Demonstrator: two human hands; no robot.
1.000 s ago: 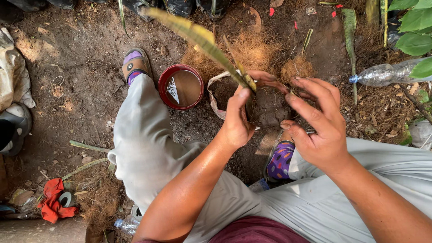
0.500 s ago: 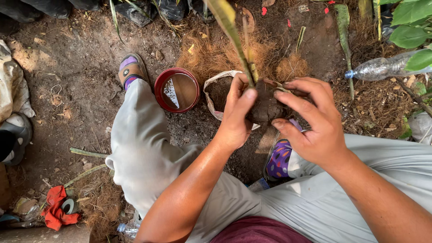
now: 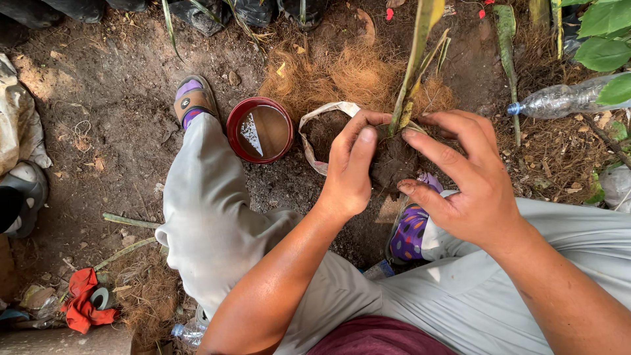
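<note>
Head view: the left hand point(image 3: 351, 167) and right hand point(image 3: 463, 177) press from both sides on a dark soil ball point(image 3: 392, 164), fingers wrapped around it at the base of a yellow-green seedling point(image 3: 415, 62) that rises between them. The ball sits in a white bag point(image 3: 314, 141) on the ground, before a heap of brown fibre point(image 3: 342, 75). Just left stands a red bowl point(image 3: 259, 129) of water. A plastic bottle point(image 3: 559, 98) lies to the right.

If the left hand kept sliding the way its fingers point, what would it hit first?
Judging loosely, since depth is unclear: the left hand points up-frame, so it would first meet the seedling stem, then the coconut fibre.
</note>
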